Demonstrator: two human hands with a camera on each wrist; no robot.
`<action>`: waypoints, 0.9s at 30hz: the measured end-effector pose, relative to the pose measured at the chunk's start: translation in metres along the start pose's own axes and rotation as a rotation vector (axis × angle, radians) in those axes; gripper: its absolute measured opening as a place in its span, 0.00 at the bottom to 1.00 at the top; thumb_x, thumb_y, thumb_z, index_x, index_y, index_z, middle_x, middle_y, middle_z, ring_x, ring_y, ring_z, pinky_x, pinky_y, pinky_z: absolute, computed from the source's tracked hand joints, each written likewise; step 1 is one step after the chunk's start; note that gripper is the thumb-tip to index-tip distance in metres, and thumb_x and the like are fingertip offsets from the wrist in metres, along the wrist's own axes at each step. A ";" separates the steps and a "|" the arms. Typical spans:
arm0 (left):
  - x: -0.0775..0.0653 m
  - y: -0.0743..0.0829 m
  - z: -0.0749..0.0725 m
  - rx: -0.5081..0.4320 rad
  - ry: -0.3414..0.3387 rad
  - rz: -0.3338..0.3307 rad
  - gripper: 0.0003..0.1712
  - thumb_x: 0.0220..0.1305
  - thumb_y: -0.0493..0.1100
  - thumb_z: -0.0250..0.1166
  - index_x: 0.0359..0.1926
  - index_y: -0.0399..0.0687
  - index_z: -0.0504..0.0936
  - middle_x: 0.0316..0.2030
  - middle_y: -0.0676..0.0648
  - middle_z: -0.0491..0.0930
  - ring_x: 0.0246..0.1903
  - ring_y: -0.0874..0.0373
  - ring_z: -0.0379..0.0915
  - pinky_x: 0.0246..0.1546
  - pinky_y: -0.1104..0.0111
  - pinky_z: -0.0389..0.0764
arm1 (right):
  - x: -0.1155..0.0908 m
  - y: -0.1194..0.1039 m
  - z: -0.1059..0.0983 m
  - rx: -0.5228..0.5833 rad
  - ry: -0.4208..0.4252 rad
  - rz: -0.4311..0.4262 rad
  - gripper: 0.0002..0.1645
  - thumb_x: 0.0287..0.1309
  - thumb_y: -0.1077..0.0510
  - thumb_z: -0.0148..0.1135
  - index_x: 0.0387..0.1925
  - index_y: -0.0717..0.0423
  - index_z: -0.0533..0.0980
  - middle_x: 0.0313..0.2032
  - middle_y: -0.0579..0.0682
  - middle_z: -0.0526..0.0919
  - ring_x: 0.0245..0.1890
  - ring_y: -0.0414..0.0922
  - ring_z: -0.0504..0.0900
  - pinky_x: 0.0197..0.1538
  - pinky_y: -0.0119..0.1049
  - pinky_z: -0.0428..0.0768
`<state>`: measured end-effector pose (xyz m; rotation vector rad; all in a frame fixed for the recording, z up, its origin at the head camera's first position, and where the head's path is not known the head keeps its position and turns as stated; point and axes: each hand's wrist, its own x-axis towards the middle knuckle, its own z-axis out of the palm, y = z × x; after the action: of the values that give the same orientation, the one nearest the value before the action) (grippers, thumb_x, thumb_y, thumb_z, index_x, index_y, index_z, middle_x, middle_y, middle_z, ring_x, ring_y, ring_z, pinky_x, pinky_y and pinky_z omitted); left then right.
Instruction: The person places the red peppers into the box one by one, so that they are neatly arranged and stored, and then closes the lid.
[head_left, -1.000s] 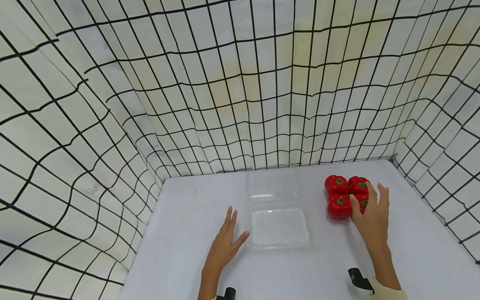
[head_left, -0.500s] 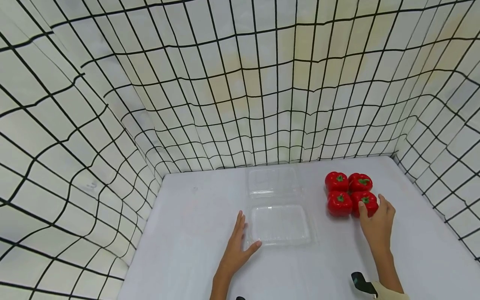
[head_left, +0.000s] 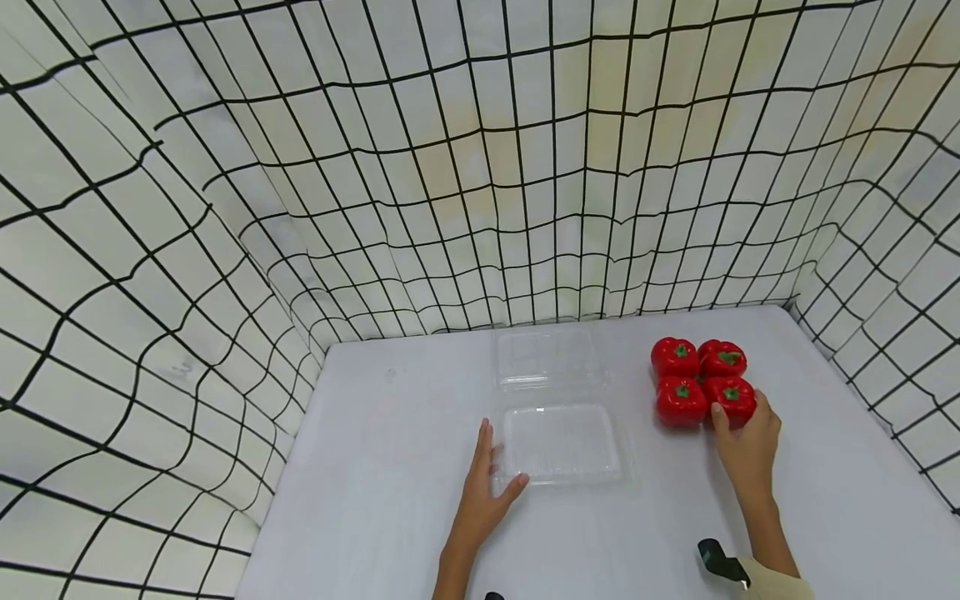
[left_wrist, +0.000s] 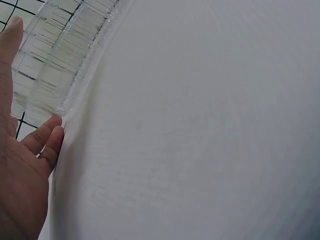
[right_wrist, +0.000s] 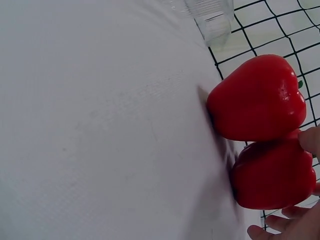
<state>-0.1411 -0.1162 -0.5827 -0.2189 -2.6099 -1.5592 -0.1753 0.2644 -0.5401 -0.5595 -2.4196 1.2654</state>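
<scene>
Several red bell peppers with green stems stand in a tight block at the right of the table in the head view. My right hand (head_left: 752, 454) holds the front right bell pepper (head_left: 733, 393), thumb on its near side and fingers around its right side. In the right wrist view that bell pepper (right_wrist: 272, 175) touches its neighbour (right_wrist: 257, 100). A clear plastic clamshell container (head_left: 562, 446) lies opened at the middle, its lid (head_left: 546, 357) folded back. At its left edge my left hand (head_left: 480, 504) is spread, fingers extended, thumb by the near left corner.
The white table (head_left: 375, 467) is enclosed at the back and sides by white walls under black netting (head_left: 465, 200). Remaining peppers sit left of and behind the held one, close against it. The container lies between both hands.
My right hand has come from over the peppers down to the front right one and taken hold of it. The left hand has moved right to the container's edge.
</scene>
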 end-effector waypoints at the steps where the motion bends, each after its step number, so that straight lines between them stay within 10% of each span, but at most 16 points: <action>1: 0.000 0.000 0.000 -0.001 0.003 -0.001 0.57 0.59 0.54 0.70 0.78 0.60 0.41 0.78 0.53 0.43 0.69 0.52 0.63 0.62 0.57 0.75 | 0.000 0.000 0.001 0.003 0.003 -0.002 0.44 0.69 0.52 0.54 0.74 0.66 0.45 0.68 0.72 0.55 0.70 0.65 0.54 0.65 0.68 0.64; 27: -0.002 0.000 0.000 -0.009 -0.015 0.009 0.61 0.56 0.55 0.72 0.78 0.61 0.39 0.78 0.54 0.40 0.70 0.51 0.63 0.65 0.55 0.73 | -0.005 0.007 0.006 0.137 0.110 0.103 0.46 0.66 0.45 0.57 0.74 0.63 0.49 0.72 0.65 0.59 0.69 0.64 0.64 0.62 0.63 0.71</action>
<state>-0.1389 -0.1166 -0.5831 -0.2434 -2.6104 -1.5733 -0.1725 0.2618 -0.5502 -0.7019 -2.2196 1.3917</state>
